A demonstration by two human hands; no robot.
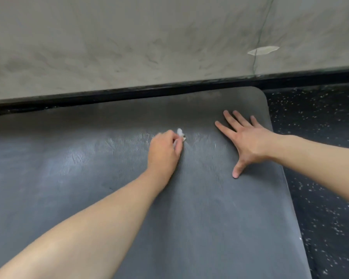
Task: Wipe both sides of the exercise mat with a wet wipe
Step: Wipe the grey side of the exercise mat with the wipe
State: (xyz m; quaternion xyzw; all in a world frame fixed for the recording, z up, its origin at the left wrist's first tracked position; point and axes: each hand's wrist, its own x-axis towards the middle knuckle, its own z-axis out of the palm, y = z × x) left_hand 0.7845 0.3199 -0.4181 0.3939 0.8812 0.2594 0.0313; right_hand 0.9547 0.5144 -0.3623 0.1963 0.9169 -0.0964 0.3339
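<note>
1. Exercise mat (199, 218): dark grey, ribbed surface, lying flat on the floor; fills the lower and centre frame, its rounded corner at upper right of centre. Wet sheen shows across the middle band.
2. Wet wipe (180, 133): white, bunched, centre of frame, touching the mat; only a small part shows beyond the fingers.
3. Left hand (164, 150): centre frame, fingers curled round the wet wipe, gripping it against the mat.
4. Right hand (243, 137): right of centre, fingers spread, palm pressed flat on the mat, holding nothing.
5. Floor (320, 178): black with white flecks, right edge of frame.
6. Wall (129, 47): grey, mottled, upper frame, black baseboard (129, 94) beneath.
</note>
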